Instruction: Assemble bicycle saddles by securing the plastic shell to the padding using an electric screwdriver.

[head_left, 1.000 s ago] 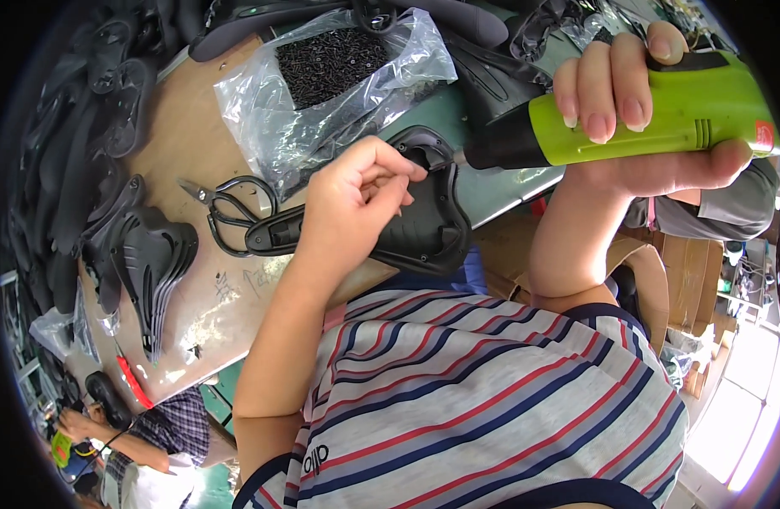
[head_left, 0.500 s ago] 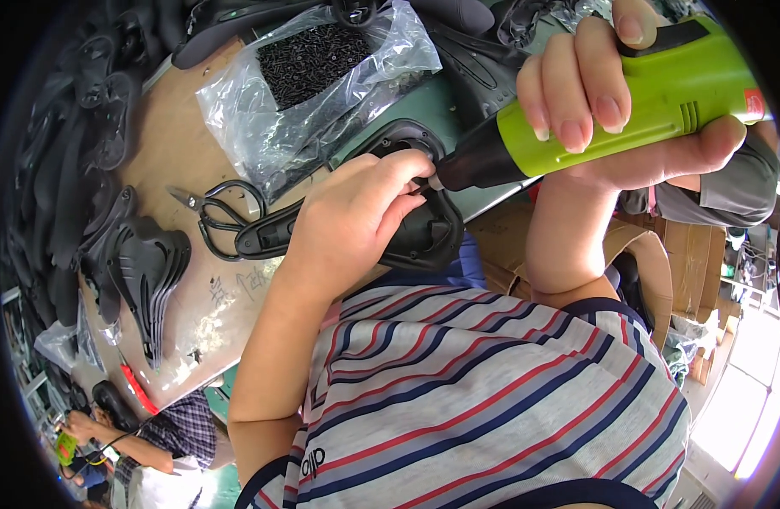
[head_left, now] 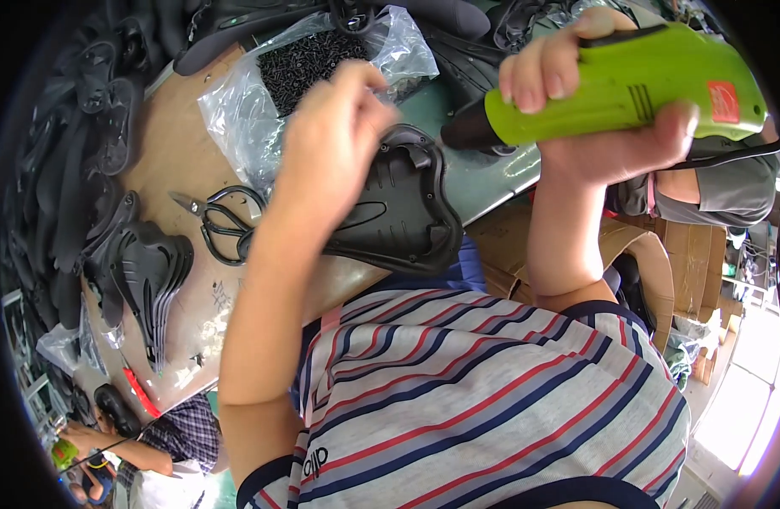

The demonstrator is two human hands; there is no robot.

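Note:
My right hand is wrapped round a lime-green electric screwdriver. Its black nose points left, just off the right edge of a black plastic shell. That shell lies hollow side up at the table's edge, with ribs and screw posts inside; my left forearm covers part of it. My left hand is above the shell's far side, beside a pile of small black screws in a clear plastic bag. Motion smears its fingers, so whether they hold a screw cannot be made out.
Black-handled scissors lie left of the shell. Beyond them are stacked black plastic parts and a red-handled tool. More black parts crowd the left side. Cardboard boxes stand at right. Other people sit at lower left and right.
My left hand has left the shell and moved up and left to the screws. The screwdriver has drawn back from the shell, its tip no longer at my left fingers.

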